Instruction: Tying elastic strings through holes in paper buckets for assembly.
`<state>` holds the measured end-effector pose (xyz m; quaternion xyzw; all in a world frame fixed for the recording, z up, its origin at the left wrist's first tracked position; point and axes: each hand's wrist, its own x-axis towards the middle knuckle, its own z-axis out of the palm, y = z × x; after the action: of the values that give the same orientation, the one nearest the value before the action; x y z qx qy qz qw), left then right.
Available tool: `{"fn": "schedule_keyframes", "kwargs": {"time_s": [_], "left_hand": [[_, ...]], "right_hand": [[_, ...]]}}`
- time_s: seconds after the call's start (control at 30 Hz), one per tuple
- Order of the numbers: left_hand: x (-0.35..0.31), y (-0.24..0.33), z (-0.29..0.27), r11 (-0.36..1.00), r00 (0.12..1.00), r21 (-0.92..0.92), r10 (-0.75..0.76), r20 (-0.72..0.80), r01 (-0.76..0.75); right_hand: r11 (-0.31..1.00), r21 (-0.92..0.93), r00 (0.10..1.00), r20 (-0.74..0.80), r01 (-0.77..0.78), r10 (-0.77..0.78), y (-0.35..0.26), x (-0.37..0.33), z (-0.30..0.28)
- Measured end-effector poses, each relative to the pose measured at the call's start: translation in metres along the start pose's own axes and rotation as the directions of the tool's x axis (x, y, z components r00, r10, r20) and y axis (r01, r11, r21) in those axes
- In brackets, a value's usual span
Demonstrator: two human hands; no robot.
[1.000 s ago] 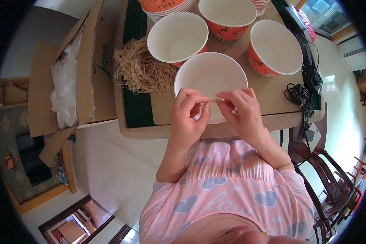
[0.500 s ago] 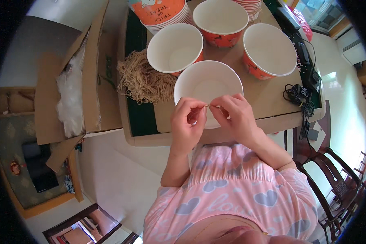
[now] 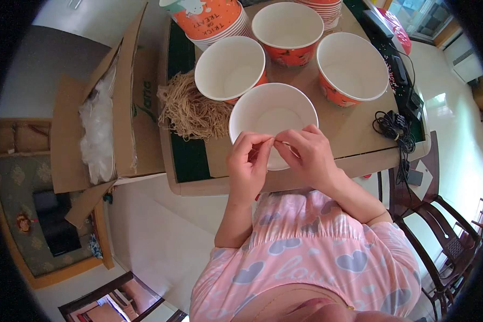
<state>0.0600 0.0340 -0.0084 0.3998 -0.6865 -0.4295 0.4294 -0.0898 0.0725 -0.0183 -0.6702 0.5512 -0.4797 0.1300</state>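
Note:
My left hand [image 3: 248,163] and my right hand [image 3: 307,155] meet fingertip to fingertip over the near rim of a white paper bowl [image 3: 272,110]. Both pinch a thin tan strand [image 3: 282,143] between them. The bowl looks empty inside. To its left lies a loose heap of tan straw-like strands [image 3: 188,106] on the brown table [image 3: 354,134].
Three more orange-sided paper bowls stand behind: one [image 3: 229,67], another [image 3: 287,24], a third [image 3: 352,65]. A stack of bowls [image 3: 212,21] is at the back. An open cardboard box [image 3: 121,107] with clear plastic stands left. Black cables [image 3: 394,126] lie right, a dark chair [image 3: 440,214] beyond.
My hands have closed in toward each other over the bowl's near rim, still pinching the strand. The view has shifted slightly, so the table sits higher in the picture.

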Motion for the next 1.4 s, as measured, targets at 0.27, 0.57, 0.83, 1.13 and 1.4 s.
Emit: {"fn": "schedule_keyframes", "kwargs": {"time_s": [0.27, 0.57, 0.83, 1.13, 1.4], "left_hand": [[0.001, -0.008, 0.004, 0.995, 0.996, 0.078, 0.068, -0.057, -0.063], [0.006, -0.005, 0.009, 0.901, 0.97, 0.391, 0.232, -0.069, -0.187], [0.008, 0.003, 0.007, 0.966, 0.977, 0.19, 0.193, -0.089, -0.173], [0.02, 0.049, 0.005, 0.977, 0.985, 0.154, 0.128, 0.114, -0.144], [0.023, 0.062, -0.016, 0.982, 0.873, -0.02, -0.159, 0.461, 0.189]], "right_hand": [[1.0, -0.005, 0.999, 0.031, -0.009, 0.009, 0.002, -0.001, 0.002], [0.999, -0.031, 1.0, 0.014, 0.01, -0.009, 0.003, -0.002, 0.005], [0.982, 0.138, 0.991, 0.021, -0.131, 0.129, -0.006, 0.008, -0.01], [0.618, 0.645, 0.892, 0.274, -0.448, 0.361, -0.004, 0.016, -0.044], [0.83, 0.512, 0.97, 0.21, -0.219, 0.125, 0.004, 0.0, -0.058]]}}
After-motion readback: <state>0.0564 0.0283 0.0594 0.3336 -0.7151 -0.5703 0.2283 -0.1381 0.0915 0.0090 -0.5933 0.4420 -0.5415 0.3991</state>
